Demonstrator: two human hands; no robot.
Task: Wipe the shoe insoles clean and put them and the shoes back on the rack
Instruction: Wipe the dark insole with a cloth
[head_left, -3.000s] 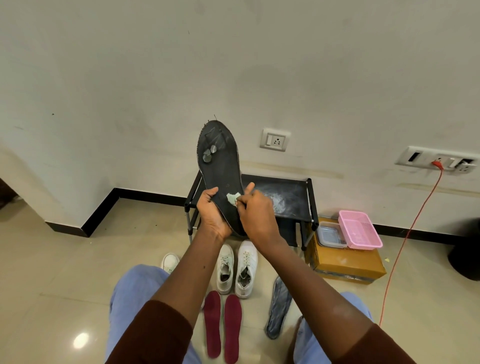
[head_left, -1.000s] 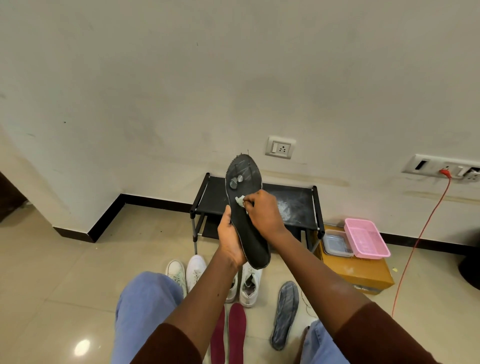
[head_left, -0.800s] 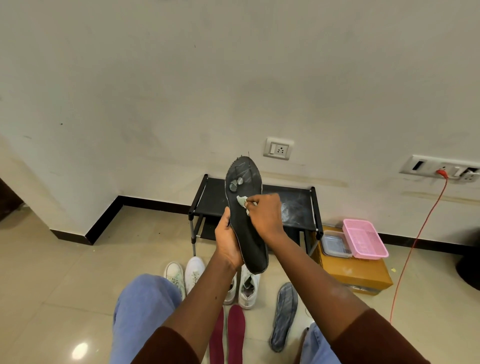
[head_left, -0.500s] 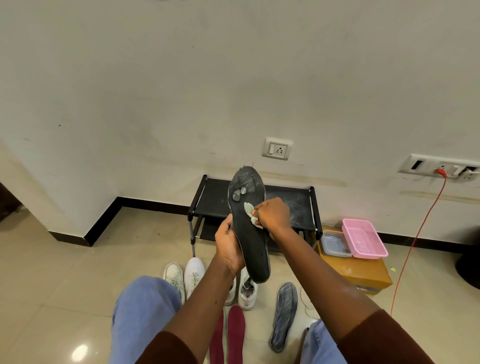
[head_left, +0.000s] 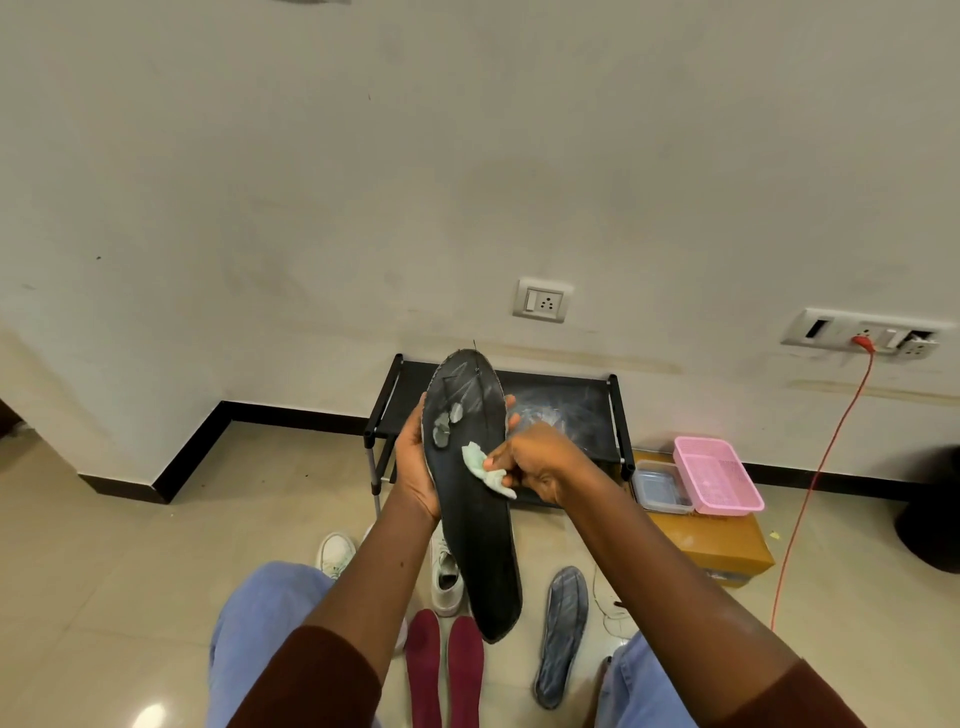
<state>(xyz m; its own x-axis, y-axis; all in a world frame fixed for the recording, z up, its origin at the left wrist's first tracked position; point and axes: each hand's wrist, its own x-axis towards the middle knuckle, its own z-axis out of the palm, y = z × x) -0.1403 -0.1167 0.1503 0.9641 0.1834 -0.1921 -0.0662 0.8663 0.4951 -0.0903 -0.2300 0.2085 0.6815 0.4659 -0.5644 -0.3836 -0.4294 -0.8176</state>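
a person sits facing a low black shoe rack (head_left: 615, 410) that stands against the wall. white shoes (head_left: 335, 553), two red insoles (head_left: 423, 670) and a grey insole (head_left: 563, 634) lie on the floor before it, none yet on the rack.

what could go wrong, from left to right: the left hand (head_left: 413, 462) grips the black insole (head_left: 475, 530) only near its toe end, so the long heel end hangs free. firm rubbing there would likely bend it or lever it out of the grip, dropping it onto the shoes and red insoles below. the pale wipe (head_left: 480, 467) is a small crumpled wad, and a snag on the grey patches near the toe could pull it from the fingers or lift a patch. further right, an orange cable (head_left: 823, 467) trails down to the floor, a likely trip hazard when rising to reload the rack.

hand pose: the left hand is wrapped round the insole from its left edge, with the fingers passing behind and their tips showing at the right edge. it holds the insole upright, toe up, in front of the rack. the right hand (head_left: 540, 457) reaches in from the right, knuckles up. its thumb and fingers pinch the wipe and press it against the upper middle of the insole's face.
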